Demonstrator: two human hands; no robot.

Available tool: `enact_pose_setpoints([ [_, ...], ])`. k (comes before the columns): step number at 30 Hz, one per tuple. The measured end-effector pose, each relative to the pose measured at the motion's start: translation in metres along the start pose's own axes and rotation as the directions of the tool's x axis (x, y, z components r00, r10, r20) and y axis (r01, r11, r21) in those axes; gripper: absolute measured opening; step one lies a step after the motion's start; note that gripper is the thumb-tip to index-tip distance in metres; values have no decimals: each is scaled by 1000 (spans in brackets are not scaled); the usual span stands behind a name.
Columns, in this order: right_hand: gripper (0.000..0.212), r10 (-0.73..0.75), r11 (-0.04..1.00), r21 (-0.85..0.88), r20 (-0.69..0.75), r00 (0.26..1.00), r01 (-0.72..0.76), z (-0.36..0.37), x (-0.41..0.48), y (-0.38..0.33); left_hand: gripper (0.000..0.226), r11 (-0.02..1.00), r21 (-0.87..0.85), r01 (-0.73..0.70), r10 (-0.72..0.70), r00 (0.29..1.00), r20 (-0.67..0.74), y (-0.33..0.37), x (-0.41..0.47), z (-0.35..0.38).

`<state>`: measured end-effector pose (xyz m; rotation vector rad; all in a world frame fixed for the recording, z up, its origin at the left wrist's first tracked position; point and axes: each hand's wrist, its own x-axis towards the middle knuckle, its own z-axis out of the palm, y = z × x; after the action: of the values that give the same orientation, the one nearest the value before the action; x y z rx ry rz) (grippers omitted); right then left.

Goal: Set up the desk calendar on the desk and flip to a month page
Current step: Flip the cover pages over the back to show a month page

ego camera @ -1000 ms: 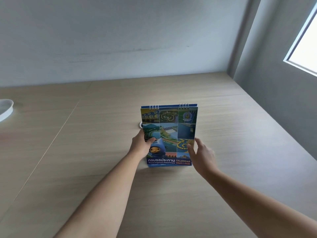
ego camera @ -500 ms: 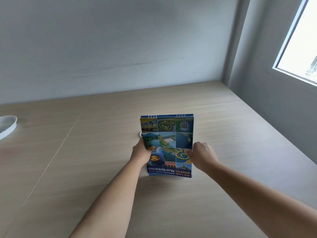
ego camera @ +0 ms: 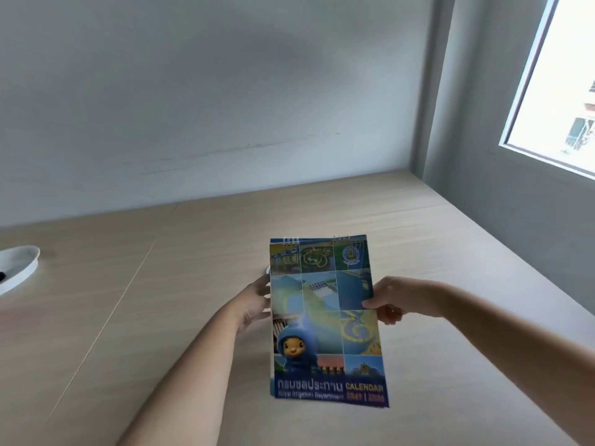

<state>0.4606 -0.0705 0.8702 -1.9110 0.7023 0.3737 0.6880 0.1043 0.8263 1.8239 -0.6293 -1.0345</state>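
Stretching away to the grey wall, the pale wood-grain desk (ego camera: 161, 317) is nearly bare, with only a shallow white dish (ego camera: 17, 268) at its far left edge. Over the middle of it stands the spiral-bound desk calendar (ego camera: 325, 317), blue, its cover a grid of aerial photos with a hooded cartoon mascot, and the cover looks to be swinging up toward the person, its lower edge blurred and seemingly off the wood (whether the base behind it sits flat is hidden). The right hand (ego camera: 391, 299) pinches the cover's right edge, thumb on the printed face and fingers behind. The left hand (ego camera: 254, 300) sits against the left edge, mostly tucked behind the card, so I cannot tell whether it grips or merely braces.

The cover, I'd say, is being turned to reach a month page. To do it cleanly, the left hand should keep the stand pressed to the desk while the right carries the sheet in an arc up and over the wire loops (ego camera: 291, 241), not pulling outward, since a tug could snag or tear the punched holes.
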Motion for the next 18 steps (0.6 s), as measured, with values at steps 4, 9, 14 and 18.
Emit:
enact_pose_setpoints([
  [4,21,-75,946,322,147,986,24,-17,-31,-21,23,962,-270,-22,50,994,99,6,-3,5],
  [9,56,-281,786,598,116,953,159,-46,-42,-71,13,993,-26,-115,105,962,-250,4,6,29],
  [14,73,-258,730,633,-93,962,258,-74,-21,-103,18,993,56,-105,118,929,-352,-5,13,33],
  [18,65,-147,733,649,-141,979,204,-87,-8,-107,18,980,159,-117,170,909,-381,-11,14,26],
])
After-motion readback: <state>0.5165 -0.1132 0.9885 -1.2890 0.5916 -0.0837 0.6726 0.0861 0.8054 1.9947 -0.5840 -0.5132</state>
